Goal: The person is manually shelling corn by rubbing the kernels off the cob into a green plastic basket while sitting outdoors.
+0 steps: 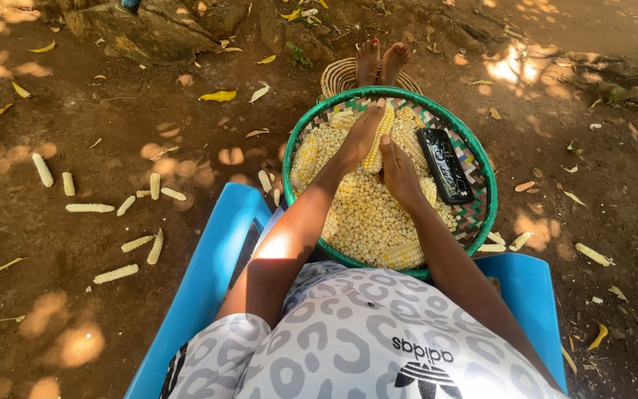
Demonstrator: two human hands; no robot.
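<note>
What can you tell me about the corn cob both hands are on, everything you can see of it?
The corn cob is long and yellow, kernels still cover the part that shows. It lies lengthwise, pointing away from the person, on loose kernels in the green-rimmed woven basket. The left hand rests on its left side and the right hand covers its near end. A black rectangular object lies apart, to its right.

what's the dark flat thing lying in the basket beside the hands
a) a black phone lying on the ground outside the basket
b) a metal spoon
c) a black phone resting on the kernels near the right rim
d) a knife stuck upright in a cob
c: the black phone lies flat on the loose maize kernels inside the green-rimmed basket, just beyond the right hand, while the left hand rests on a maize cob.
</note>
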